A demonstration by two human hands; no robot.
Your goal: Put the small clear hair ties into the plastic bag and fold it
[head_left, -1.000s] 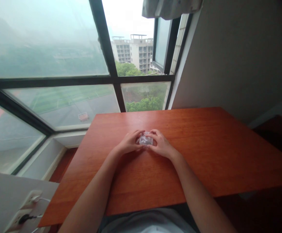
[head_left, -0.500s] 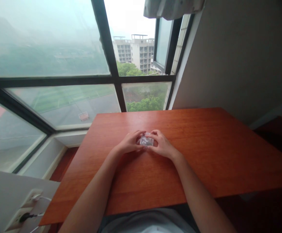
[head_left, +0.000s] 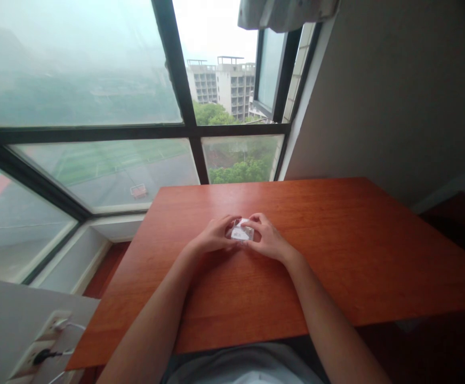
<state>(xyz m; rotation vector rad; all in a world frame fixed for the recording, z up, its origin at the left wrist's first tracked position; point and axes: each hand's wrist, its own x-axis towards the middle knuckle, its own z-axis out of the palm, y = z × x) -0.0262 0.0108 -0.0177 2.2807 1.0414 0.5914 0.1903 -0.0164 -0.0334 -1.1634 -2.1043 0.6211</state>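
Between my two hands is a small clear plastic box (head_left: pixel 241 232), low over the middle of the wooden table (head_left: pixel 328 240). Something white shows on or inside it, too small to make out. My left hand (head_left: pixel 217 233) grips its left side, thumb at the near edge and fingers at the far one. From the right, my right hand (head_left: pixel 267 238) holds it the same way, with a finger over the top. I cannot tell whether the box rests on the tabletop.
A large window with dark frames (head_left: pixel 136 133) stands behind and left of the table. Wall sockets (head_left: pixel 40 352) with plugged-in cables are at the lower left. A grey wall (head_left: pixel 376 96) rises on the right.
The top of the box looks whiter and brighter now, where it was more see-through and glinting. Both hands keep their hold in nearly the same place.
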